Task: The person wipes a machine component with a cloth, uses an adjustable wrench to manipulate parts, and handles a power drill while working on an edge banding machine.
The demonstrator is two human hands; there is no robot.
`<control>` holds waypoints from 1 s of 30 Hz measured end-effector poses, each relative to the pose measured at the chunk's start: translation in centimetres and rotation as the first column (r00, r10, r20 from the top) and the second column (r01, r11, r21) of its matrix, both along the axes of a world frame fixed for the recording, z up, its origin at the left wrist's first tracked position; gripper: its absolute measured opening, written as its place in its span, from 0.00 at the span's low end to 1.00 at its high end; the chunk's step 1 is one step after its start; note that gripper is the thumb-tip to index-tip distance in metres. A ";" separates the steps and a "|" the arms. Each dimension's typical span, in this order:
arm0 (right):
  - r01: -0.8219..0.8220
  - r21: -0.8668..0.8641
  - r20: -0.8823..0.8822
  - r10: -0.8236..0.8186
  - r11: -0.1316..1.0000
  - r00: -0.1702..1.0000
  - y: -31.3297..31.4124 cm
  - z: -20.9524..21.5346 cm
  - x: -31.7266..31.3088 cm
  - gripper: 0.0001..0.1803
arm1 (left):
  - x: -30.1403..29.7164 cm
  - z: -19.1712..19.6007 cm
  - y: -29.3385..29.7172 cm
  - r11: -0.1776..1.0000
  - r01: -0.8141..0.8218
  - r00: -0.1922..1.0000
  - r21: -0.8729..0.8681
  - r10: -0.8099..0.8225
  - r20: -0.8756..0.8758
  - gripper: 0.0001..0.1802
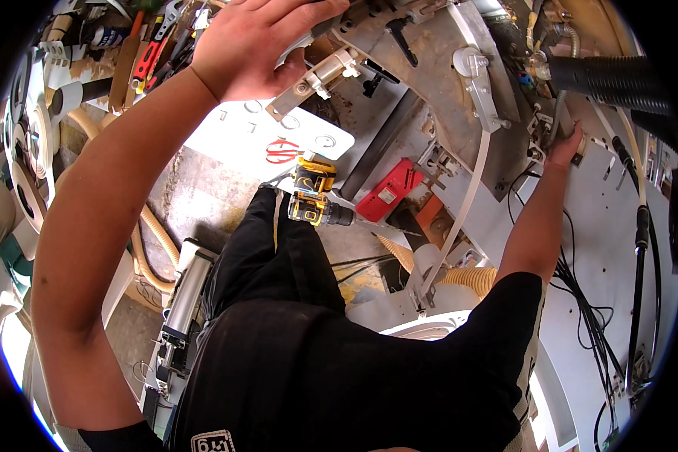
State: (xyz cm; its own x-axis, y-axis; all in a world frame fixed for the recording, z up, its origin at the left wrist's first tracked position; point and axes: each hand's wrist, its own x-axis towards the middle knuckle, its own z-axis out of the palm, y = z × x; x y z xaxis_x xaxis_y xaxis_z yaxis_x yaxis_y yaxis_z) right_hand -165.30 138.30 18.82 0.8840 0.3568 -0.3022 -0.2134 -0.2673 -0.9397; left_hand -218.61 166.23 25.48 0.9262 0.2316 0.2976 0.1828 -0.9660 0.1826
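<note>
At the top edge, my left hand (260, 45) is closed over a grey metal part (300, 47), thumb on the near side and fingers reaching across it. Beside the thumb is a metal bracket with a small cylinder (328, 74). My right hand (565, 147) reaches far right, its fingers closed about a grey metal piece (562, 117) on the machine; most of the grip is hidden. Between my arms, by my leg, sits a yellow and black cordless drill (309, 207) with a long bit pointing right.
Red-handled scissors (282, 151) lie on a white panel (226, 139). A red box (390, 188) sits under the machine's metal plate (422, 56). A black corrugated hose (606, 79) runs at upper right; black cables (591, 324) trail below. Hand tools (152, 56) crowd the upper left.
</note>
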 end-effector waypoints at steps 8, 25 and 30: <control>-0.058 -0.027 0.000 0.058 0.998 0.998 -0.1 0.0 -0.1 0.32 | -0.1 0.2 -0.1 1.000 -0.007 1.000 0.013 0.007 -0.028 0.40; -0.067 -0.032 0.043 0.068 0.997 0.997 -0.4 -0.6 0.7 0.37 | 0.1 0.2 -0.2 1.000 -0.004 0.999 -0.015 0.003 -0.034 0.42; -0.003 -0.023 -0.009 0.003 1.000 1.000 -0.2 -0.4 0.5 0.37 | 0.1 0.2 -0.2 1.000 -0.005 1.000 -0.015 0.005 -0.030 0.43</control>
